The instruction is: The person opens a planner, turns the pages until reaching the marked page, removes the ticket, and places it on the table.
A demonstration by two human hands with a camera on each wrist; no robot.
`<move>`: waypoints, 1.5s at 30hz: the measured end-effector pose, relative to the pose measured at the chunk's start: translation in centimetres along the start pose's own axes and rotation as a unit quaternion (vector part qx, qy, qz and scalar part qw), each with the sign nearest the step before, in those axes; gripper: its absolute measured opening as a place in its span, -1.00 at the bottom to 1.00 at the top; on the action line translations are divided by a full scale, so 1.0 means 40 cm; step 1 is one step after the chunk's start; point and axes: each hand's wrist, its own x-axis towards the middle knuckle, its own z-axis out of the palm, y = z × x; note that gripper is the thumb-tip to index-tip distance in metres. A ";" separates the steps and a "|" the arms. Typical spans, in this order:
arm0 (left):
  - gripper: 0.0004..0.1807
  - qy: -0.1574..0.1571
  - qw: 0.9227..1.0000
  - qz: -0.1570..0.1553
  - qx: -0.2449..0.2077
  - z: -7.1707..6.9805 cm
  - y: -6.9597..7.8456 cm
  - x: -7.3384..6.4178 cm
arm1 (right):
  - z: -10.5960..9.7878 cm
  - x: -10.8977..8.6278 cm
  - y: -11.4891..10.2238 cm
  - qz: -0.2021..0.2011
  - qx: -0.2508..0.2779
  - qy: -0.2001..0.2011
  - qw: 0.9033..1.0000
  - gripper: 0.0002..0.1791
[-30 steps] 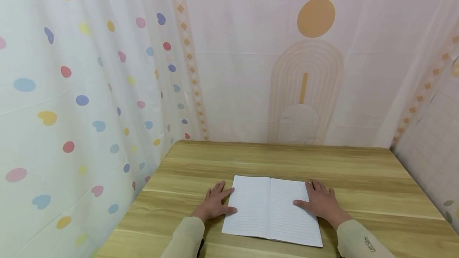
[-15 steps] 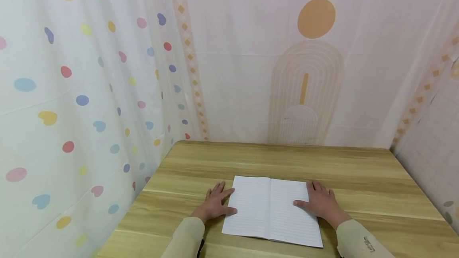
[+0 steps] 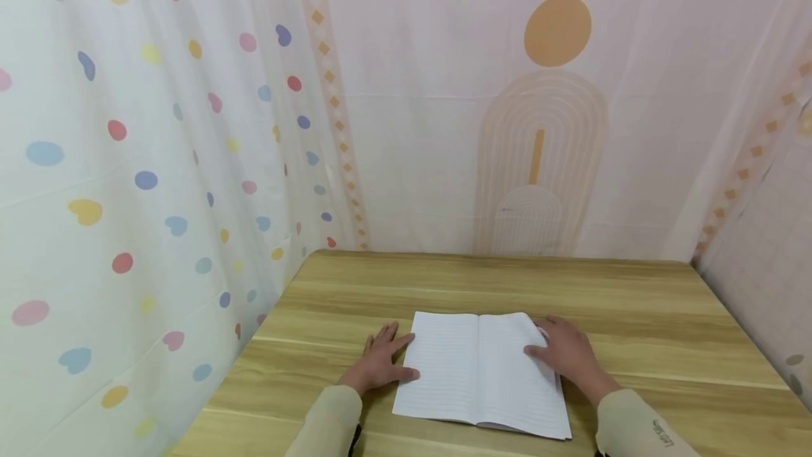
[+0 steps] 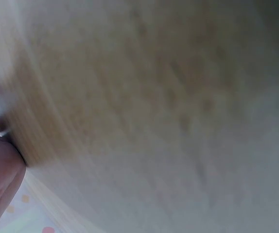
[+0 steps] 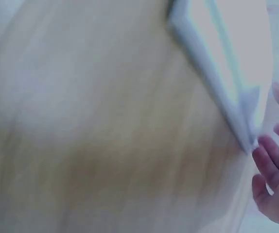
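Lined notebook (image 3: 442,365), fingers (image 3: 407,374) at both side edges

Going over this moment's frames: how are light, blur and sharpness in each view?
Head view: evenly lit, with notebook, left hand and right hand clear, the ruled lines faint; left wrist view: table heavily blurred, left hand cut off at the edge; right wrist view: table blurred, notebook pale and washed out, right hand sharper.

Left hand (image 3: 376,364) palm-down, fingers spread; right hand (image 3: 568,351) loosely bent, thumb apart.
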 end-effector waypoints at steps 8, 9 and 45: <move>-0.12 0.002 1.000 -0.001 0.005 -0.003 0.001 0.001 | -0.017 -0.003 -0.011 0.022 0.044 -0.028 0.998 -0.24; -0.12 0.001 1.000 -0.001 0.004 -0.002 0.000 0.001 | -0.015 -0.006 -0.008 0.019 0.019 -0.037 0.999 -0.18; -0.11 0.005 1.000 0.010 0.010 0.006 -0.018 0.013 | -0.101 0.048 -0.179 0.035 0.325 0.003 0.945 -0.28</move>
